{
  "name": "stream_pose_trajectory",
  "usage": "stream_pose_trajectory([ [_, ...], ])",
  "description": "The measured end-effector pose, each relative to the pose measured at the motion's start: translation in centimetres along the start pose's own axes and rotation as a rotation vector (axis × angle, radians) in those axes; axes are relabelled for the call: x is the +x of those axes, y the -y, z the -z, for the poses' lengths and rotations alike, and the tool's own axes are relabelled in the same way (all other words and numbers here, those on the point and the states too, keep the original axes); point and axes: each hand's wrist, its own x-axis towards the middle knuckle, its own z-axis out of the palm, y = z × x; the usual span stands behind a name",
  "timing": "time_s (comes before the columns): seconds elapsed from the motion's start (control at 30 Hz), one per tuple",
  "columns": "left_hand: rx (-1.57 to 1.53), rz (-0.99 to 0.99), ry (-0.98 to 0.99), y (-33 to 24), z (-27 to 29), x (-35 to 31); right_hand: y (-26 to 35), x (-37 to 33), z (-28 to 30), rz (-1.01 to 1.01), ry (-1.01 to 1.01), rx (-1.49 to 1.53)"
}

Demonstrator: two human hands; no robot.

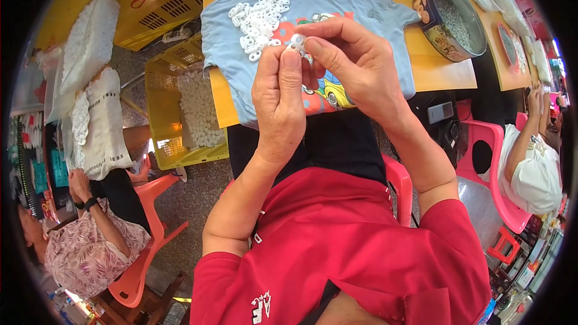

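Observation:
Both my hands meet over a light blue T-shirt [229, 9] spread on the table. Between the fingertips is a small white plastic piece [297, 40] with holes in it. My left hand [279, 99] pinches it from the left, thumb against forefinger. From the right, my right hand [355, 57] grips it between thumb and forefinger, the other fingers curled beneath. Just beyond my left hand lies a pile of similar white plastic pieces [262, 15] on the shirt. My hands partly cover the shirt's colourful car print [331, 93].
A round tin [442, 39] of small metallic-looking parts stands on the yellow table [445, 75] at right. Left of the table, a yellow crate [165, 78] holds many white pieces [201, 108]. One person [99, 247] sits at left, another [533, 168] at right, both on chairs.

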Motion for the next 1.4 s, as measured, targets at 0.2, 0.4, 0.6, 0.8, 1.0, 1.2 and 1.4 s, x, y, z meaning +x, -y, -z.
stream_pose_trajectory([
  [0.2, 0.049, -0.128, -0.078, 0.9, -0.6, -0.6, -0.7, -0.5, -0.9, 0.102, -0.043, -0.024],
  [0.4, 0.107, -0.210, 0.004, 1.0, 0.2, -0.7, -0.5, -0.6, -0.5, 0.017, 0.006, 0.059],
  [0.6, -0.083, -0.139, 0.162, 0.7, 0.4, 0.2, -0.5, -0.9, -0.7, -0.041, 0.046, 0.129],
  [0.8, -0.170, -0.088, 0.245, 0.8, 0.4, -0.2, 0.0, -1.6, -1.2, -0.006, 0.067, 0.186],
  [1.0, -0.175, -0.142, 0.269, 1.2, 0.7, -0.2, -0.8, -1.9, -2.1, 0.151, 0.033, 0.208],
  [1.2, -0.407, -0.031, 0.243, 0.6, 0.7, 0.1, 0.4, -1.3, -1.7, -0.009, -0.027, 0.218],
  [1.4, -0.399, 0.125, 0.067, 2.1, 0.8, -1.6, 2.1, 2.8, -2.6, 0.043, -0.211, -0.055],
])
